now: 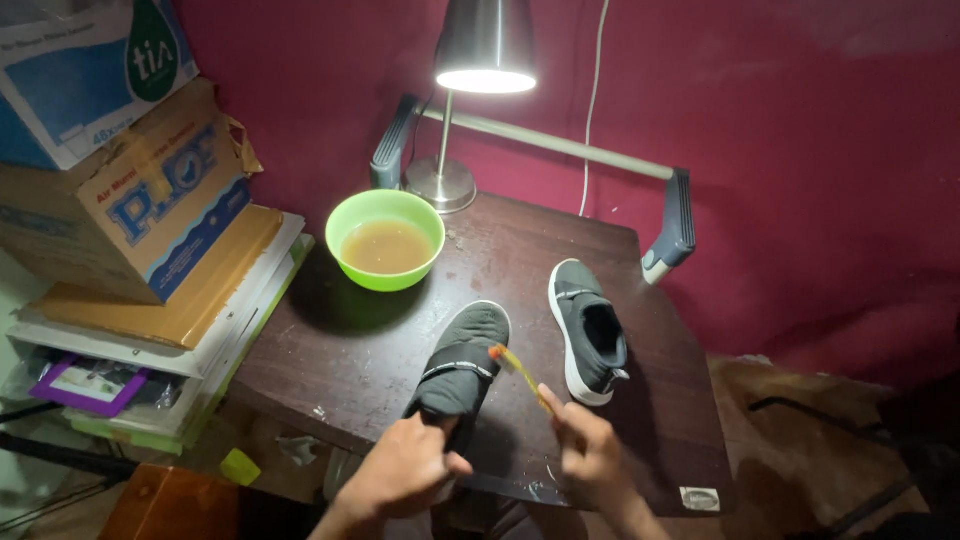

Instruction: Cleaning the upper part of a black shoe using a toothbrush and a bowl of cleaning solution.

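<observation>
Left hand (405,465) fingers clamp the dark shoe's (462,365) heel, toe pointing away, while right hand (590,445) fingers pinch the toothbrush (520,375), bristles at its right side.

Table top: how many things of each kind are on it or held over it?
Shoes: 2, one held by the left hand, one lying free
Toothbrush: 1, in the right hand
Green bowl: 1
Lamp: 1
Total: 5
</observation>
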